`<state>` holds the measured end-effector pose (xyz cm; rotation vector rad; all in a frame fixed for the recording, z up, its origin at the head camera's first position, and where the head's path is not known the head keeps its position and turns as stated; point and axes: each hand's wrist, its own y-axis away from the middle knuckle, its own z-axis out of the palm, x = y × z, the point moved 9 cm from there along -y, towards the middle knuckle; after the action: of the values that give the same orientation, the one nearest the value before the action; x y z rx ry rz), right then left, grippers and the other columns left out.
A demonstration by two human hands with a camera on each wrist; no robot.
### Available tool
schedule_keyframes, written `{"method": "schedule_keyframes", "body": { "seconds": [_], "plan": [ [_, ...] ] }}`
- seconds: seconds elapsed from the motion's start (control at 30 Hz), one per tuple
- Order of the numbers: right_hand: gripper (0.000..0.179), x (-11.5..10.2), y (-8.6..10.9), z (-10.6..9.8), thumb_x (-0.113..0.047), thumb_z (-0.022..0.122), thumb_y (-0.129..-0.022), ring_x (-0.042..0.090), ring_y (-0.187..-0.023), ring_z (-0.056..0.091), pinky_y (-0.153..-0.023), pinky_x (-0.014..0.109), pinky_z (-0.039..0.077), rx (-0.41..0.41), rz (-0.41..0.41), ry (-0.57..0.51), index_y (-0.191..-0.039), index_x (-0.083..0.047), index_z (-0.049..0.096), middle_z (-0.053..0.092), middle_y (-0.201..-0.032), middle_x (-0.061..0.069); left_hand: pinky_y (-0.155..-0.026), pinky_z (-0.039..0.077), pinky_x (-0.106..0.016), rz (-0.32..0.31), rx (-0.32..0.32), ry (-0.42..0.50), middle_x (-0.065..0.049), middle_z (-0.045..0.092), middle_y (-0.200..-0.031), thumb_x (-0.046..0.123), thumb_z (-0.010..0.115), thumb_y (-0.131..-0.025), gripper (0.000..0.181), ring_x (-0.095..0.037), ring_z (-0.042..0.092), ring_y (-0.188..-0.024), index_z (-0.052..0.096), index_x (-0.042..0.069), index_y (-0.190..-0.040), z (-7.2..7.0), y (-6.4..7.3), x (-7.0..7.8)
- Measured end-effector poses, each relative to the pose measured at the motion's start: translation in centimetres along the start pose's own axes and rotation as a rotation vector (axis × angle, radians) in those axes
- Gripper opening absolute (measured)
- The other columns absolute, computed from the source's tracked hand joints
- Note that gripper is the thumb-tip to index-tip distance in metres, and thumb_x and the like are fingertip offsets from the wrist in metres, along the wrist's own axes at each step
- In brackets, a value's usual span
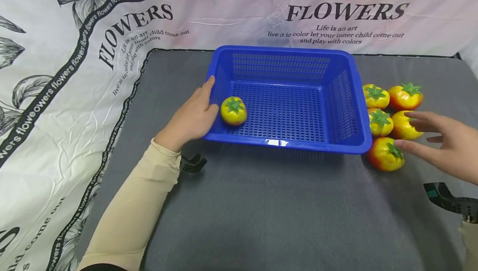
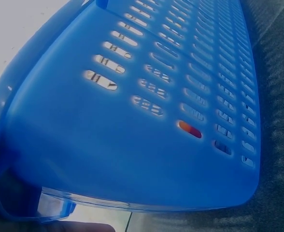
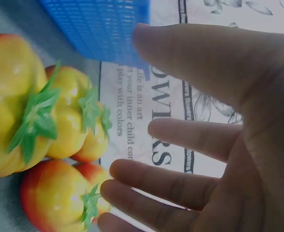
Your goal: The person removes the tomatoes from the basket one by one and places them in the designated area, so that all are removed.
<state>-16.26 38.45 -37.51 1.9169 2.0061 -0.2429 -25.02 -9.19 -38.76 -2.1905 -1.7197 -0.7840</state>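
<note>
A blue plastic basket with slotted walls sits on the grey table. My left hand grips its left rim, the thumb at the edge; in the left wrist view the basket's wall hides most of that hand. Inside the basket, near its left wall, lies one yellow tomato with a green star-shaped top. My right hand hovers with spread fingers over several yellow-red tomatoes grouped right of the basket. Its thumb is nearest the front tomato. The right wrist view shows the palm holding nothing, beside a large ribbed tomato.
Behind the basket hangs a white cloth printed with flowers and lettering, and it runs down the left side too. Dark wrist-camera mounts stick out below both hands. Grey tabletop stretches in front of the basket.
</note>
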Motion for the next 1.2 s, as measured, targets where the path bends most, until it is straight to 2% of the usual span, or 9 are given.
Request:
{"method": "schedule_keyframes", "body": {
  "seconds": [0.3, 0.33, 0.53, 0.57, 0.67, 0.87, 1.07, 1.13, 1.2],
  "plan": [
    [0.078, -1.0, -1.0, -0.4, -0.031, 0.062, -0.107, 0.065, -0.127, 0.036, -0.105, 0.077, 0.029, 0.007, -0.009, -0.025, -0.159, 0.013, 0.026, 0.040, -0.139, 0.047, -0.127, 0.023, -0.053, 0.005, 0.008, -0.002, -0.009, 0.016, -0.176, 0.029, 0.036, -0.107, 0.073, -0.028, 0.020, -0.160, 0.003, 0.016, -0.171, -0.1, 0.0, 0.1],
    [0.078, -0.3, -1.3, -0.2, -0.034, 0.063, -0.106, 0.064, -0.127, 0.038, -0.106, 0.077, 0.030, 0.017, -0.023, -0.023, -0.163, 0.004, 0.027, 0.041, -0.140, 0.045, -0.127, 0.023, -0.053, 0.004, 0.007, -0.002, -0.009, 0.016, -0.175, 0.028, 0.036, -0.107, 0.073, -0.028, 0.020, -0.160, 0.003, 0.016, -0.171, -0.1, 0.0, 0.1],
    [0.075, -2.3, -1.7, -1.1, -0.032, 0.068, -0.103, 0.060, -0.123, 0.042, -0.098, 0.074, 0.038, 0.037, -0.049, -0.036, -0.161, 0.003, 0.034, 0.046, -0.139, 0.042, -0.128, 0.021, -0.052, -0.003, 0.008, -0.005, -0.009, 0.015, -0.176, 0.028, 0.036, -0.107, 0.073, -0.028, 0.019, -0.161, 0.004, 0.016, -0.171, -0.2, 0.0, 0.1],
    [0.075, -3.6, -1.5, -1.6, -0.028, 0.069, -0.103, 0.061, -0.122, 0.041, -0.095, 0.075, 0.039, 0.019, -0.040, -0.047, -0.155, 0.013, 0.034, 0.045, -0.139, 0.044, -0.128, 0.020, -0.051, -0.004, 0.008, -0.006, -0.009, 0.015, -0.176, 0.028, 0.036, -0.107, 0.073, -0.028, 0.018, -0.161, 0.004, 0.015, -0.171, -0.2, 0.0, 0.0],
    [0.074, -4.2, -1.9, -1.9, -0.030, 0.070, -0.102, 0.060, -0.123, 0.044, -0.092, 0.074, 0.041, 0.018, -0.034, -0.054, -0.153, 0.014, 0.038, 0.046, -0.140, 0.043, -0.128, 0.021, -0.051, -0.005, 0.011, -0.012, -0.010, 0.015, -0.176, 0.028, 0.036, -0.107, 0.073, -0.029, 0.019, -0.161, 0.004, 0.016, -0.171, -0.2, 0.0, 0.1],
    [0.073, -5.3, -2.9, -2.1, -0.036, 0.071, -0.101, 0.058, -0.120, 0.049, -0.089, 0.072, 0.045, -0.008, -0.036, -0.037, -0.150, 0.011, 0.043, 0.052, -0.135, 0.041, -0.127, 0.023, -0.053, -0.006, 0.008, -0.012, -0.011, 0.017, -0.175, 0.028, 0.036, -0.107, 0.073, -0.029, 0.021, -0.160, 0.004, 0.016, -0.171, 0.0, 0.0, 0.1],
    [0.070, -7.4, -3.7, -2.9, -0.034, 0.073, -0.099, 0.056, -0.122, 0.051, -0.093, 0.076, 0.043, -0.001, -0.075, -0.048, -0.150, 0.006, 0.049, 0.055, -0.136, 0.040, -0.127, 0.022, -0.052, -0.003, 0.003, -0.004, -0.011, 0.016, -0.175, 0.028, 0.036, -0.108, 0.072, -0.029, 0.021, -0.160, 0.003, 0.016, -0.171, 0.1, -0.1, 0.1],
    [0.069, -8.1, -4.0, -3.2, -0.037, 0.074, -0.098, 0.056, -0.120, 0.055, -0.091, 0.058, 0.055, -0.004, -0.079, -0.051, -0.150, 0.002, 0.051, 0.057, -0.137, 0.038, -0.128, 0.021, -0.052, -0.001, 0.002, -0.002, -0.010, 0.015, -0.176, 0.028, 0.035, -0.108, 0.072, -0.028, 0.020, -0.160, 0.003, 0.016, -0.171, 0.0, -0.1, 0.1],
    [0.070, -8.7, -4.3, -3.5, -0.039, 0.075, -0.097, 0.057, -0.118, 0.058, -0.080, 0.035, 0.058, -0.013, -0.083, -0.053, -0.150, -0.001, 0.053, 0.058, -0.138, 0.036, -0.128, 0.020, -0.052, -0.002, 0.001, -0.002, -0.010, 0.014, -0.176, 0.028, 0.035, -0.108, 0.072, -0.028, 0.019, -0.161, 0.003, 0.016, -0.171, 0.0, -0.1, 0.1]
  ]
}}
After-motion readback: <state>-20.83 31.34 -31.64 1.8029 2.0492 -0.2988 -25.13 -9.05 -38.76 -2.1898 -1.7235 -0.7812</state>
